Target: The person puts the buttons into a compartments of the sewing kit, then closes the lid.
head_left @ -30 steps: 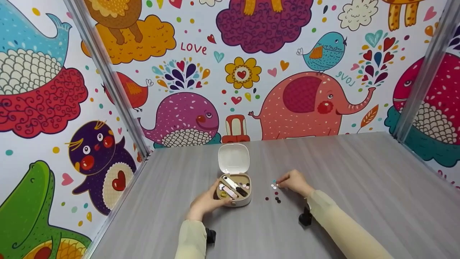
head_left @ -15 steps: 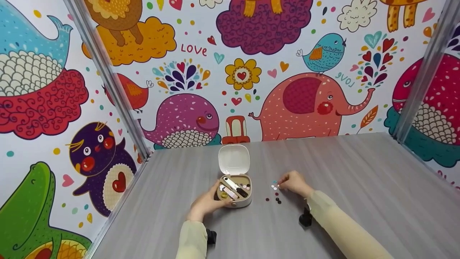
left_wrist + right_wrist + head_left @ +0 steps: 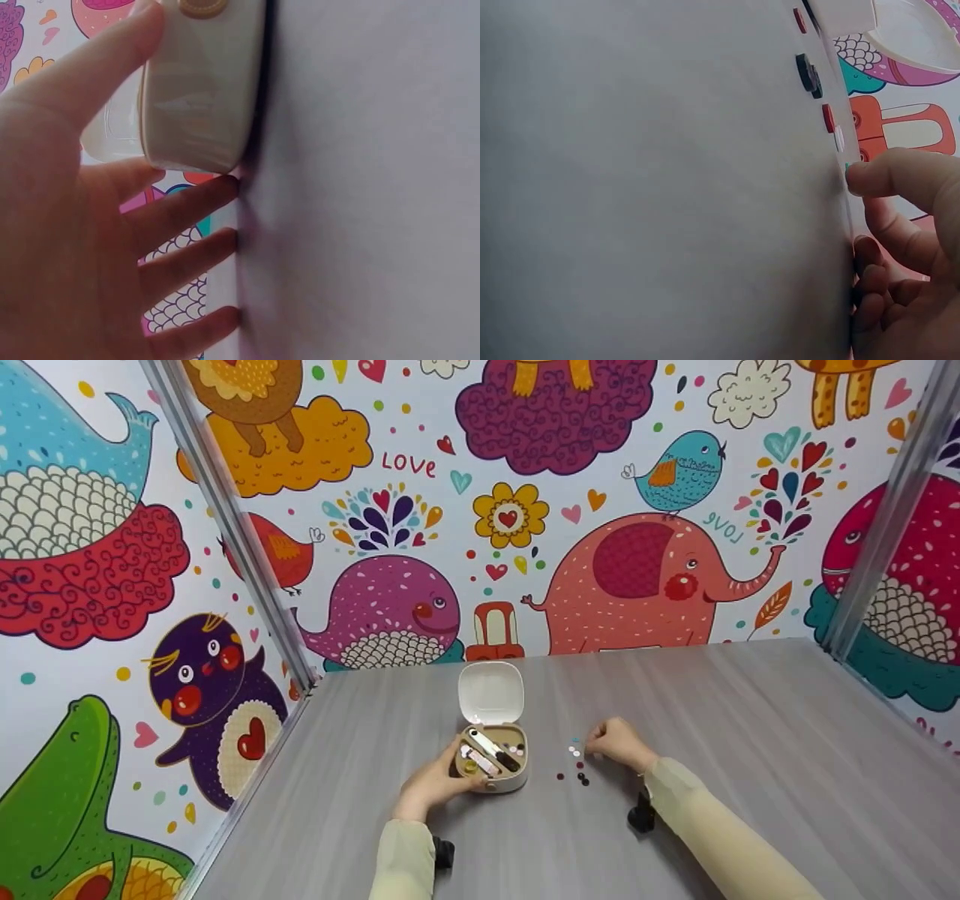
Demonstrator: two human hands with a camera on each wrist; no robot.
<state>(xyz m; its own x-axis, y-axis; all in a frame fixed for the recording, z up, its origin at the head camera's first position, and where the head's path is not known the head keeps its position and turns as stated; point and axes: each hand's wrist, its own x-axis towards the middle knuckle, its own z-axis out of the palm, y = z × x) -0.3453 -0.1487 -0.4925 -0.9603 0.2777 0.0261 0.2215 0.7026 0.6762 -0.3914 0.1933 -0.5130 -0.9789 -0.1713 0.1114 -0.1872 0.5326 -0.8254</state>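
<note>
A small white box (image 3: 507,784) stands on the table, its lid (image 3: 491,694) swung up at the back. My left hand (image 3: 433,789) grips its near left corner; in the left wrist view the thumb (image 3: 112,60) lies on the front wall while other fingers (image 3: 191,259) reach down to the table. Inside lie a white-and-black long tool (image 3: 493,749), a pinkish stick-shaped item (image 3: 480,760) and several buttons (image 3: 516,750). To the right, my right hand (image 3: 619,742) has thumb and forefinger close together beside white buttons (image 3: 576,753). I cannot tell whether a button is between them.
Loose on the table between box and right hand are a blue button (image 3: 576,740), dark red buttons (image 3: 560,776) and black buttons (image 3: 584,780). A printed wall (image 3: 420,525) with cartoon animals rises behind the grey table (image 3: 360,720), with metal posts (image 3: 247,547) at the corners.
The right fingertips stay beside the white buttons; a white spot at them earlier no longer shows. The left hand keeps its grip on the box, and the whole view shifts slightly.
</note>
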